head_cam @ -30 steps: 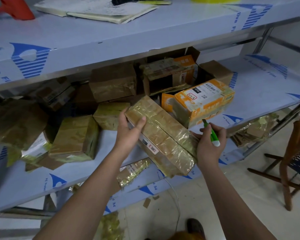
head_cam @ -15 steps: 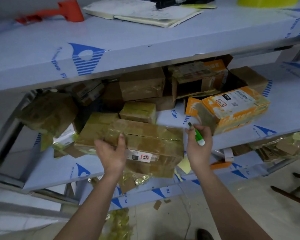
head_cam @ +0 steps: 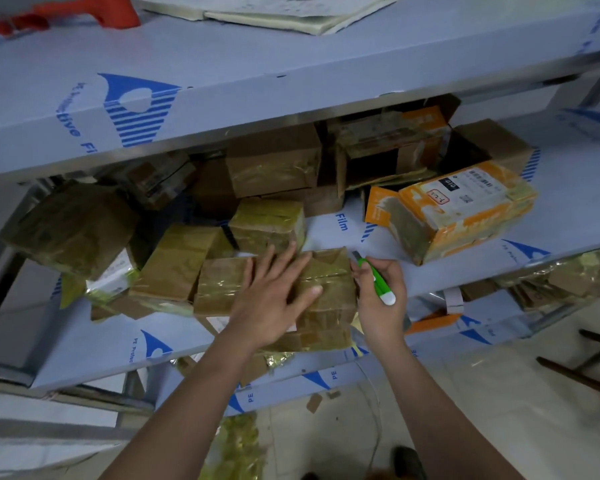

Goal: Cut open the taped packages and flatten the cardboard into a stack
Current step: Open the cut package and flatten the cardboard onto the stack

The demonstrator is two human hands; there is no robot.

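Since a moment ago you have set the taped package (head_cam: 274, 289) down flat on the middle shelf (head_cam: 568, 209), where earlier you held it tilted in the air between both hands. Your left hand (head_cam: 274, 299) now lies spread on top of it, fingers straight and pressing it down, while your right hand (head_cam: 378, 296) is wrapped around the green utility knife (head_cam: 374, 277), with the blade end touching or just beside the package's right top edge, close to the seam that crosses the lid. That reads as the start of a cut: the box is pinned and the blade is lined up with the tape, but no slit shows yet, so this package remains sealed. Other wrapped brown packages (head_cam: 267, 220) crowd just behind and to the left of it, and an orange-and-white box (head_cam: 465, 206) lies on its side to the right. Your left fingertips sit near the seam, so I would judge the risk to be drawing the blade toward them; keep the stroke clear of that hand.
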